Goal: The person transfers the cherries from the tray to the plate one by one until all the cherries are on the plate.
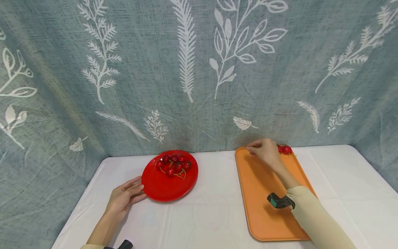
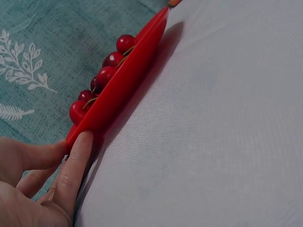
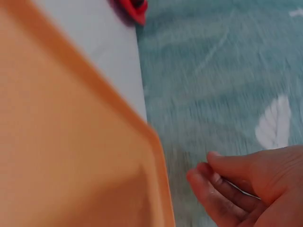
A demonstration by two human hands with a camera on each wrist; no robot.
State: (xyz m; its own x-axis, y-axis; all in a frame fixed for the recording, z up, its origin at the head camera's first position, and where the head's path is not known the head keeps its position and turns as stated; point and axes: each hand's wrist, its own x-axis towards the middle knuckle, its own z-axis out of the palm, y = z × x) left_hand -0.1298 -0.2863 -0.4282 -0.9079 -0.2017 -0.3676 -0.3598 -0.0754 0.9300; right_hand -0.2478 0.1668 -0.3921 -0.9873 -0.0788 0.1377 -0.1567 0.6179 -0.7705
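Note:
My left hand (image 1: 122,197) reaches to the near left rim of a red plate (image 1: 168,190), its fairly straight fingers touching the edge. The left wrist view has the fingertips (image 2: 84,138) right at that rim. Several dark red cherries (image 1: 170,172) with green stems lie on the plate. My right hand (image 1: 264,150) is over the far end of an orange tray (image 1: 280,228), its fingers loosely bent. From the right wrist, thumb and fingertips come close together and no fruit shows between them. More cherries (image 1: 287,149) sit in the tray's far right corner, partly hidden behind this hand.
A white cloth (image 1: 214,207) covers the table, with the plate on the left and the tray on the right. Behind the table's far edge hangs a blue-green curtain (image 1: 199,121) with white leaf prints. My right forearm crosses the tray.

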